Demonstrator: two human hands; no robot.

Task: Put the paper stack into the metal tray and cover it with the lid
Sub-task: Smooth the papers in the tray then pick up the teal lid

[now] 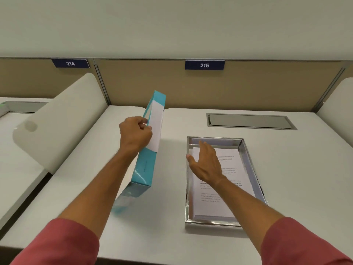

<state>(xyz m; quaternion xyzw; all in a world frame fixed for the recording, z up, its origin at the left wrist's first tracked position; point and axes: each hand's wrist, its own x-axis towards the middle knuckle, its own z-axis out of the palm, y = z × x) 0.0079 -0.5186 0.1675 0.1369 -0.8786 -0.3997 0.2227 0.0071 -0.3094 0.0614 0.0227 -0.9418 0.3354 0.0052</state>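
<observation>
The shiny metal tray [252,165] lies on the white desk, right of centre. A printed paper stack [233,169] lies flat inside it. My right hand [206,163] hovers open over the tray's left half, fingers spread, its forearm hiding part of the paper. Left of the tray, my left hand [135,132] grips the turquoise lid [147,163] by its upper edge. The lid is tilted up on its side, white inner face turned toward the tray, its lower corner just above the desk and blurred.
A grey cable hatch [250,121] is set into the desk behind the tray. A rounded white divider [63,119] stands at the left and another at the far right. A beige partition with labels 214 and 215 closes off the back.
</observation>
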